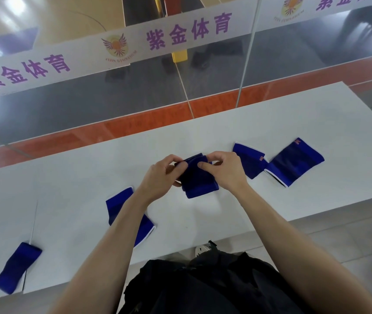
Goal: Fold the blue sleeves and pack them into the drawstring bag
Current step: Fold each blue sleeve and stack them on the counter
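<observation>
The left hand [160, 175] and right hand [225, 171] are each pinching the top edge of one blue sleeve [199, 184], holding it over the bench [271, 123], apparently to double it neatly, while other sleeves [293, 162] are lying spread around, waiting

Five blue sleeves [199, 185] [17, 267] [118, 205] [249, 163] [293, 163], two hands [160, 175] [223, 171].

A long white surface [259, 123] is set against a glass wall [293, 53], across which a white banner [85, 53] with purple characters is stretched. Beyond the glass, grey flooring [135, 94] edged by an orange strip [112, 132] is seen. Pale floor tiles [350, 241] are seen at lower right.
</observation>
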Demonstrator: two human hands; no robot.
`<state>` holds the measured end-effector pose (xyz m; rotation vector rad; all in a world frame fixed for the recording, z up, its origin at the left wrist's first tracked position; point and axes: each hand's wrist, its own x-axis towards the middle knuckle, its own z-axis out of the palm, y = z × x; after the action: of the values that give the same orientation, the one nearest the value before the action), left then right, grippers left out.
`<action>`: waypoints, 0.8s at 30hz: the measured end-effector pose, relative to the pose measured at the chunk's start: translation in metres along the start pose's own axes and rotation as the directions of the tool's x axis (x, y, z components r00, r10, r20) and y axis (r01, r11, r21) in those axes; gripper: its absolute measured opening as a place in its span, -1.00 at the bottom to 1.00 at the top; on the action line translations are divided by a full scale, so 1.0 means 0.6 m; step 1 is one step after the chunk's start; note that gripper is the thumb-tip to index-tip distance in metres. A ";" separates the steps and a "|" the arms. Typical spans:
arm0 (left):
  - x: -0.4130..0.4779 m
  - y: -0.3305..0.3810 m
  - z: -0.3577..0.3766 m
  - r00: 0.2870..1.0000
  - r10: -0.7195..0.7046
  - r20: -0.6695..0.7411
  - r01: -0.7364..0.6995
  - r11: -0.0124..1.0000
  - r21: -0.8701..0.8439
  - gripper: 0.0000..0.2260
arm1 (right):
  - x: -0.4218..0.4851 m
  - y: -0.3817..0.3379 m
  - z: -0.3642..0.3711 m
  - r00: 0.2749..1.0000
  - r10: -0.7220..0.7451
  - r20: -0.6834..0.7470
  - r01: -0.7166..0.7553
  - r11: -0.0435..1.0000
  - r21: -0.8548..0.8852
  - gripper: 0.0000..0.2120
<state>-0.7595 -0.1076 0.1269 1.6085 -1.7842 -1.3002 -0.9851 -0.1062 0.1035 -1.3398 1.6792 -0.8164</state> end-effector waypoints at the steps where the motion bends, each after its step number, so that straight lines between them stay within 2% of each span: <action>1: -0.002 0.000 0.002 1.000 0.027 -0.003 -0.026 0.997 0.070 -0.79 | -0.002 0.000 0.001 1.000 0.002 -0.004 -0.002 1.000 0.018 -0.91; 4: -0.004 -0.008 0.008 0.995 0.098 -0.031 -0.087 0.965 0.246 -0.70 | -0.007 0.003 0.006 0.999 0.033 -0.024 -0.030 0.995 0.092 -0.91; 9: -0.007 -0.008 0.010 0.992 0.101 -0.070 -0.082 0.968 0.236 -0.74 | -0.014 0.002 0.017 0.996 0.077 -0.043 -0.070 0.986 0.151 -0.86; 14: -0.011 -0.011 0.006 0.990 0.108 -0.086 -0.082 0.961 0.262 -0.72 | -0.017 -0.004 0.029 0.990 0.132 -0.046 -0.118 0.967 0.228 -0.91; 19: -0.017 -0.023 -0.010 0.991 0.077 -0.110 -0.052 0.975 0.215 -0.75 | -0.012 -0.019 0.039 0.996 0.088 0.028 -0.092 0.978 0.188 -0.93; 22: -0.020 -0.032 -0.024 0.987 0.064 -0.145 -0.028 0.971 0.238 -0.81 | -0.007 -0.032 0.059 0.998 0.047 0.045 -0.053 0.989 0.137 -0.86; 24: -0.025 -0.039 -0.036 0.983 0.027 -0.180 0.008 0.982 0.187 -0.82 | -0.005 -0.040 0.071 0.997 -0.019 0.072 0.012 0.994 0.105 -0.78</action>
<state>-0.7254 -0.0990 0.1220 1.7537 -1.8421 -0.9696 -0.9363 -0.1085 0.1052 -1.2969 1.5507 -0.8428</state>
